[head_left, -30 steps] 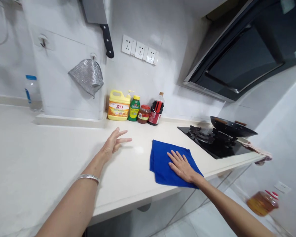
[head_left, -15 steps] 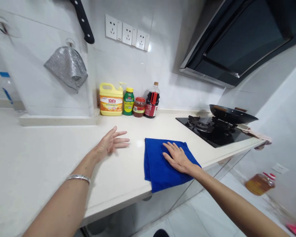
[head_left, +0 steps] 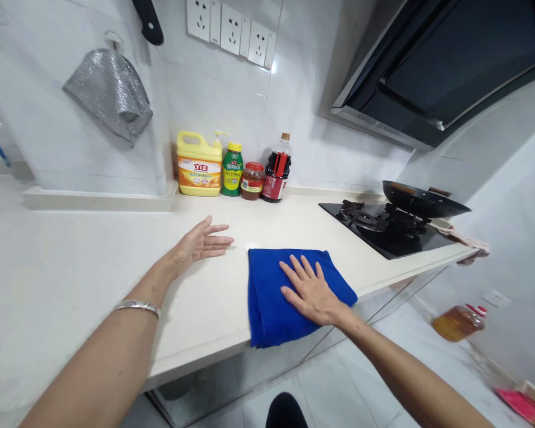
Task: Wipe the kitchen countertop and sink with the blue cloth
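My right grip lies spread flat on cloth at surface front edge; left grip wide, empty. Cloth looks soft, light; pinch a corner.

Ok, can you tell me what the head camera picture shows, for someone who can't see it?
The right hand lies flat on a blue cloth on a white counter; the left hand rests open beside it. A yellow jug stands at the back, a wok on the stove.
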`<move>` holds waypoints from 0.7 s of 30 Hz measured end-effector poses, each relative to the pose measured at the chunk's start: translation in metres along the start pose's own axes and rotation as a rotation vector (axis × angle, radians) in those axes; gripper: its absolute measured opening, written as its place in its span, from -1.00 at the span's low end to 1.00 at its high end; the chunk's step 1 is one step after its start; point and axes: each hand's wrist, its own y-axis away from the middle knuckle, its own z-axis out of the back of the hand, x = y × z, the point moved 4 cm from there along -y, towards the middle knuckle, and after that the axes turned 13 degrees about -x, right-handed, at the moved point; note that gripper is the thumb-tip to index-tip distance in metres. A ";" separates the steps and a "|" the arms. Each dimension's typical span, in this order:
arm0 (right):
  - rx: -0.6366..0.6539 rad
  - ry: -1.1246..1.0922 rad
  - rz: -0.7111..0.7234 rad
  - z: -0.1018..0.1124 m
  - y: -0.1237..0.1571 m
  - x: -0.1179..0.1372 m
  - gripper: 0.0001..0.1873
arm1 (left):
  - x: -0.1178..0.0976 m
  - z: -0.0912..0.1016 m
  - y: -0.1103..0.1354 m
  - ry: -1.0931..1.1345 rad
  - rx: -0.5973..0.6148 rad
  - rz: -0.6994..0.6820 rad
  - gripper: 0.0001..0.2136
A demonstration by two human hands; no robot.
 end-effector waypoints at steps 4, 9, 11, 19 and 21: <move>-0.123 -0.041 0.019 0.004 0.023 0.051 -0.25 | 0.001 0.000 -0.001 -0.047 0.006 -0.028 -0.32; -0.362 -0.146 0.063 -0.002 0.034 0.116 -0.25 | 0.000 0.002 0.000 -0.070 -0.036 -0.039 -0.36; -0.477 -0.159 0.120 -0.011 0.034 0.127 -0.26 | 0.000 0.003 0.001 -0.045 -0.069 -0.030 -0.37; -0.553 -0.188 0.452 -0.048 0.041 0.076 -0.25 | 0.000 0.005 0.002 0.017 -0.097 -0.028 -0.34; -0.443 -0.207 0.396 -0.047 0.042 0.049 -0.25 | 0.001 0.007 0.002 0.021 -0.094 -0.018 -0.36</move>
